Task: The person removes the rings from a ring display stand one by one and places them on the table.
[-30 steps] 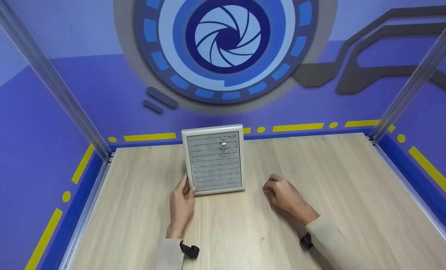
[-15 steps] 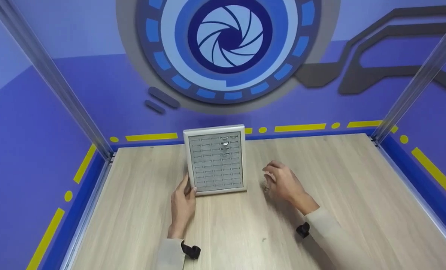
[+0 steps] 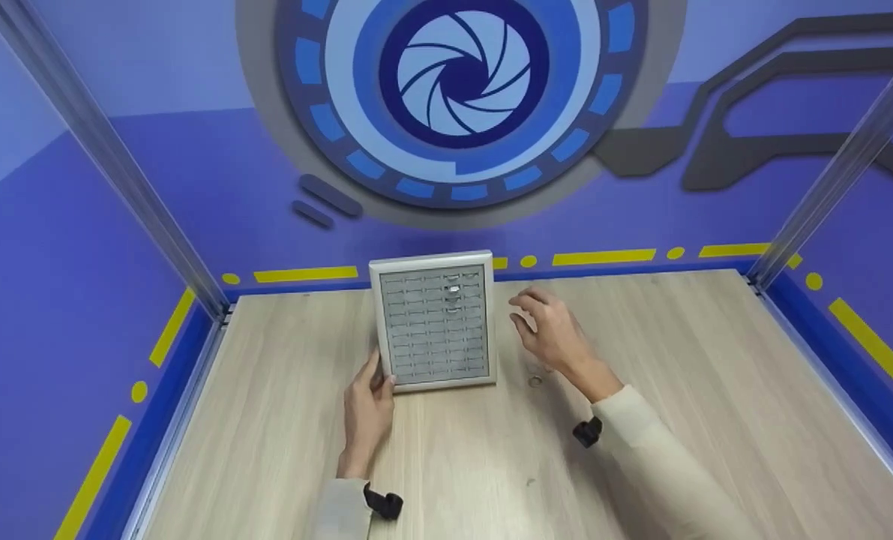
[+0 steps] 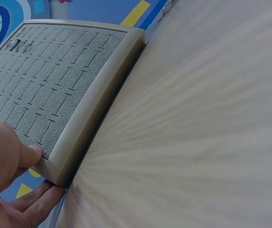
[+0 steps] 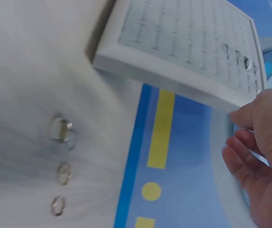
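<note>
My left hand [image 3: 369, 416] grips the lower left corner of a white-framed ring display tray [image 3: 490, 322], which stands tilted up on the table. In the left wrist view, the thumb [image 4: 31, 154] lies on the tray's front and the fingers [image 4: 41, 204] reach behind its corner. Several rings [image 3: 453, 289] sit in slots near the tray's upper right. My right hand [image 3: 555, 337] hovers right of the tray, thumb and fingertips apart; nothing shows between them. Loose rings [image 5: 58, 205] lie on the table below it, one ring [image 3: 535, 381] showing in the head view.
The wooden table [image 3: 266, 450] is bounded by printed blue-purple panels [image 3: 169, 195] at the back and sides. Metal posts [image 3: 127, 172] rise at the back corners. A tiny dark mark [image 3: 531, 481] shows on the table near the front.
My right hand has lifted from the loose rings and moved up and slightly left towards the tray, its thumb and fingers spreading apart. The left hand and tray stay in place.
</note>
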A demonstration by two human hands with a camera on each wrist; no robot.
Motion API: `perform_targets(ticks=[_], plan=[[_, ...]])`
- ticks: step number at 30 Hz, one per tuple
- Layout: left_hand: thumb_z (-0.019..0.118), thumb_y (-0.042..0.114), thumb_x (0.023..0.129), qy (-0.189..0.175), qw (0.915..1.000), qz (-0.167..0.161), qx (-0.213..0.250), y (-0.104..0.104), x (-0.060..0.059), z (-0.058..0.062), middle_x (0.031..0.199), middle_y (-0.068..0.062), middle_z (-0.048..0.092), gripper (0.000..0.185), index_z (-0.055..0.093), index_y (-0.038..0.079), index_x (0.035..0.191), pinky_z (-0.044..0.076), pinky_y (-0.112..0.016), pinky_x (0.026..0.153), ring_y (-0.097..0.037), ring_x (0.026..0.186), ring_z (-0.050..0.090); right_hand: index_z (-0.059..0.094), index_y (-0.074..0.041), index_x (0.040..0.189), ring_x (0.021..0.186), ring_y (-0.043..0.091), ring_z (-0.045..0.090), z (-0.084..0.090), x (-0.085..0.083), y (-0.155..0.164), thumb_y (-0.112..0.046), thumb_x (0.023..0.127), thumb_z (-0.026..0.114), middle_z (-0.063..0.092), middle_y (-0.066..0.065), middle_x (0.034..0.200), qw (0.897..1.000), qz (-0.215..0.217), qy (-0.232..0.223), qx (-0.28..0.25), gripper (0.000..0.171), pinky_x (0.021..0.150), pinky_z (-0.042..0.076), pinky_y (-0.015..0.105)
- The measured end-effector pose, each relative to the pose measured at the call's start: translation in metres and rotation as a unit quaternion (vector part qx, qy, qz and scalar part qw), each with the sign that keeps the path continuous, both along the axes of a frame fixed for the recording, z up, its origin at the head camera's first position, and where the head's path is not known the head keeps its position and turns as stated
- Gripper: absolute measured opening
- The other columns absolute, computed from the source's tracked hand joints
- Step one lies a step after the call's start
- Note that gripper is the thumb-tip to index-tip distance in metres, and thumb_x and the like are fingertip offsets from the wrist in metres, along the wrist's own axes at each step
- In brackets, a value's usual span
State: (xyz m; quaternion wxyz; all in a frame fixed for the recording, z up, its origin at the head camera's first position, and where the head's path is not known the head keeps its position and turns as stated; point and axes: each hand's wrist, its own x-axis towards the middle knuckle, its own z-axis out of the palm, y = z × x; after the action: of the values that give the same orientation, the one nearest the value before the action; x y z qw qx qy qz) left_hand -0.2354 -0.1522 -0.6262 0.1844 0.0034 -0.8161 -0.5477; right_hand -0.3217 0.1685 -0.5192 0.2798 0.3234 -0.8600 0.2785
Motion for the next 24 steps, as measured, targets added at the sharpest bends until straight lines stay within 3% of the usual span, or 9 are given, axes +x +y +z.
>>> perform_targets(ticks=[12, 24], plan=[[0.067, -0.007, 0.100, -0.011, 0.9999, 0.001, 0.009, 0.000, -0.001, -0.001, 0.157, -0.026, 0.052, 0.064, 0.044, -0.002, 0.160, 0.057, -0.034, 0.110, -0.038, 0.140, 0.058, 0.078, 0.001, 0.109, 0.091, 0.029, 0.071, 0.022, -0.012, -0.028, 0.003, 0.091, 0.081, 0.071, 0.013, 0.105, 0.999, -0.003, 0.031, -0.017, 0.019, 0.076, 0.065, 0.040], [0.067, -0.007, 0.100, -0.009, 0.9999, 0.006, -0.006, 0.000, -0.001, 0.001, 0.156, -0.026, 0.054, 0.063, 0.045, -0.002, 0.159, 0.058, -0.036, 0.109, -0.039, 0.138, 0.060, 0.076, 0.002, 0.102, 0.091, 0.029, 0.067, 0.028, -0.025, -0.058, 0.007, 0.091, 0.079, 0.069, 0.016, 0.103, 0.997, 0.012, 0.062, -0.051, 0.013, 0.075, 0.062, 0.040]])
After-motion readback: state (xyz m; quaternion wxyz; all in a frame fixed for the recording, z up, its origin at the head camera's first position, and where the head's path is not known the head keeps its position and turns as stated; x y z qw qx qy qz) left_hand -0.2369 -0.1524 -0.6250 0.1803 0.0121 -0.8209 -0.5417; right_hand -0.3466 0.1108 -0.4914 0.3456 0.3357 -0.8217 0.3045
